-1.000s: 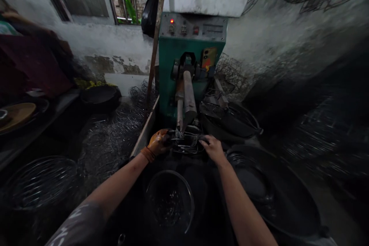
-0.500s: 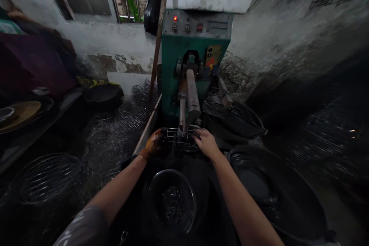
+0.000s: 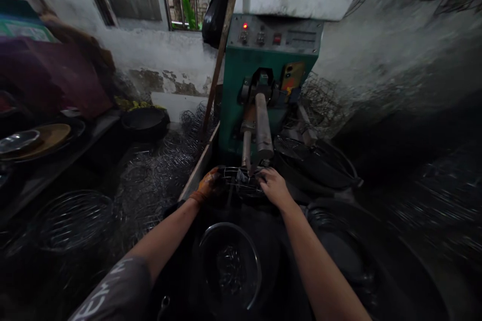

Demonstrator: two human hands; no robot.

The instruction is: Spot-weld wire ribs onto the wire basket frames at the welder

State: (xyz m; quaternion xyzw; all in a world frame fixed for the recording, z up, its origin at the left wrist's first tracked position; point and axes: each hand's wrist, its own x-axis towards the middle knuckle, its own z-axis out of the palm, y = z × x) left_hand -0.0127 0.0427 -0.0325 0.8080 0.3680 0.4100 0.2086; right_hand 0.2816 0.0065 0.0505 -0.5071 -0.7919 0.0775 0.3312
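Observation:
A round wire rack [image 3: 249, 189] sits under the tip of the green machine [image 3: 241, 70], whose metal arm [image 3: 263, 125] reaches out toward me. My left hand [image 3: 211, 183], in an orange-brown glove, is closed on the rack's left side. At its right side my right hand [image 3: 271, 184] grips the rim with bent fingers; the fingertips are partly hidden in shadow. Closer to me, below the rack, is a round bowl [image 3: 259, 266] with small shiny metal pieces [image 3: 230, 266] inside.
Heaps of wire rings [image 3: 150, 170] lie on the left, near a round wire grate [image 3: 75, 218]. Dark basins [image 3: 354, 180] stand on the right. A wooden pole [image 3: 220, 55] leans beside the machine. A phone [image 3: 292, 74] is fixed to the machine's front.
The whole scene has shifted slightly right as my head turned left. Both hands stay on the wire rack; the right fingers look a little more bent.

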